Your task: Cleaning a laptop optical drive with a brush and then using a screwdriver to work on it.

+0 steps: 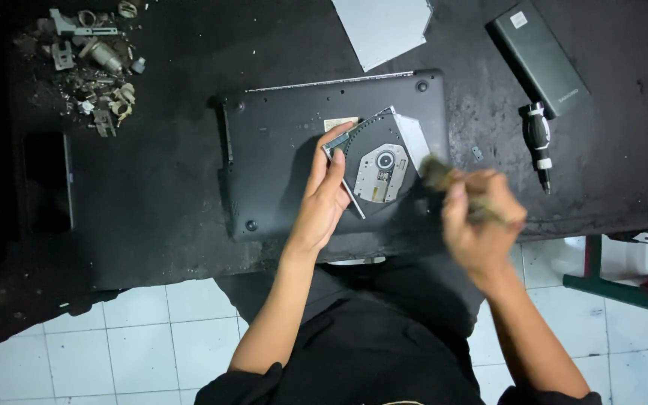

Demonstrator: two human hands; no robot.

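A black laptop (279, 157) lies bottom-up on the dark workbench. Over it, my left hand (324, 196) holds an optical disc drive (380, 161) by its left edge, tray side up, with the silver spindle plate showing. My right hand (481, 217) grips a brush (444, 178), blurred by motion, whose bristle end sits at the drive's right edge.
A black screwdriver (539, 142) and a dark slim power bank (538, 56) lie at the right. A grey metal sheet (384, 28) sits at the back. Scrap metal parts (95, 67) are piled at the far left, beside a black phone (46, 182). White floor tiles show below the bench edge.
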